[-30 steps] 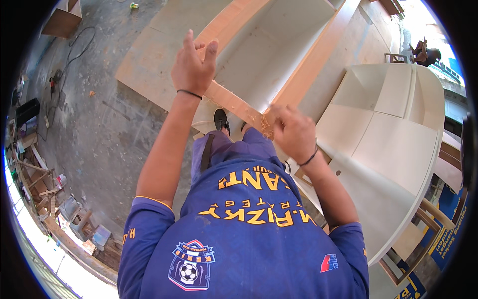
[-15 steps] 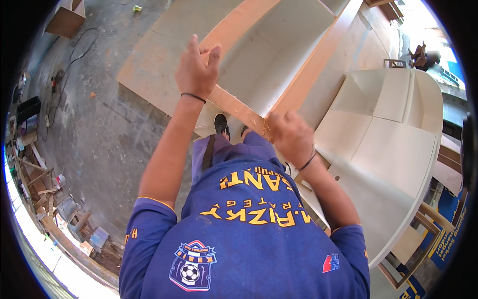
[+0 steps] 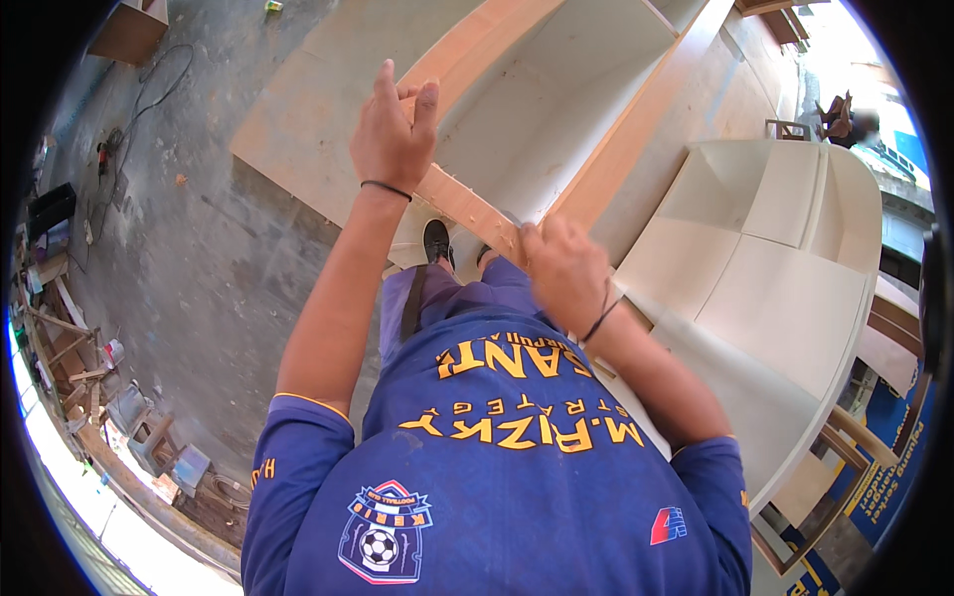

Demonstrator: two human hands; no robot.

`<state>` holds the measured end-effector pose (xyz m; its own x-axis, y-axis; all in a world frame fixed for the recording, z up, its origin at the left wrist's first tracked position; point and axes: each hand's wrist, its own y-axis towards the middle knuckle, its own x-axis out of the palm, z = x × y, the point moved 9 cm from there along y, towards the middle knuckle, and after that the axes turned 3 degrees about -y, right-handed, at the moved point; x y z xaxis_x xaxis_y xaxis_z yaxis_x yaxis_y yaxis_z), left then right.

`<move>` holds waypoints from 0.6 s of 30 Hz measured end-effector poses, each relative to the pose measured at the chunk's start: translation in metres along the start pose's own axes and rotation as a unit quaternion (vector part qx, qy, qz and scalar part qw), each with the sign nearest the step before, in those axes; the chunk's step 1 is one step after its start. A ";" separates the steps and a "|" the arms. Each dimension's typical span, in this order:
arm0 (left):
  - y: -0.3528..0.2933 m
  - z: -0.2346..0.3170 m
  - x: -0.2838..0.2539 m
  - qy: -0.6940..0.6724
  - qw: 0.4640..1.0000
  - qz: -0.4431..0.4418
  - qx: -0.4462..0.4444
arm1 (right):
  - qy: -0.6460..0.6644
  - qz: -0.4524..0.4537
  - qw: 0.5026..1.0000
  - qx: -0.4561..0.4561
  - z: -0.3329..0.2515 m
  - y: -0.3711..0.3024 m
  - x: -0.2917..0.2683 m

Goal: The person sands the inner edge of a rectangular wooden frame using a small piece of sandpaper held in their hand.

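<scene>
In front of me is a cabinet carcass with a pale wood rim [image 3: 596,164] around a white interior [image 3: 552,109]. My left hand [image 3: 394,134] lies over the rim's near left corner, index finger and thumb stretched apart. At the near right corner, my right hand [image 3: 566,273] is closed and slightly blurred. A small greyish edge shows by its fingertips against the short near rail [image 3: 472,204]; most of what it holds is hidden. Thin wood shavings cling along that rail.
A white rounded cabinet [image 3: 765,268] stands to my right. My shoe [image 3: 437,241] is just below the near rail. On the concrete floor at left lie a cable [image 3: 139,109] and wood scraps [image 3: 75,348]. A person [image 3: 850,121] is at the far right.
My right hand has moved slightly left along the near rail from the corner. Fewer shavings show at that corner. My left hand has stayed in place.
</scene>
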<state>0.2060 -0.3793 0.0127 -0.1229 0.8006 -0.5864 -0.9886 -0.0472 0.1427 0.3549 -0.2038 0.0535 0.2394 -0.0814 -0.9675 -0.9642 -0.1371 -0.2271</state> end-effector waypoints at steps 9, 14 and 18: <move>-0.002 0.008 -0.001 0.002 1.000 0.019 0.024 | -0.016 0.087 0.996 0.020 0.040 0.010 -0.016; -0.002 0.007 -0.001 -0.012 0.999 0.034 0.030 | 0.124 0.064 0.990 -0.009 0.005 -0.021 -0.004; -0.002 0.005 -0.002 -0.013 0.999 0.025 0.019 | 0.098 0.110 0.989 0.032 0.039 -0.003 -0.021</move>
<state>0.2083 -0.3784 0.0174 -0.1700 0.8135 -0.5562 -0.9771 -0.0657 0.2026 0.3481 -0.1627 0.0704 0.0350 -0.2926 -0.9556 -0.9991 -0.0317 -0.0269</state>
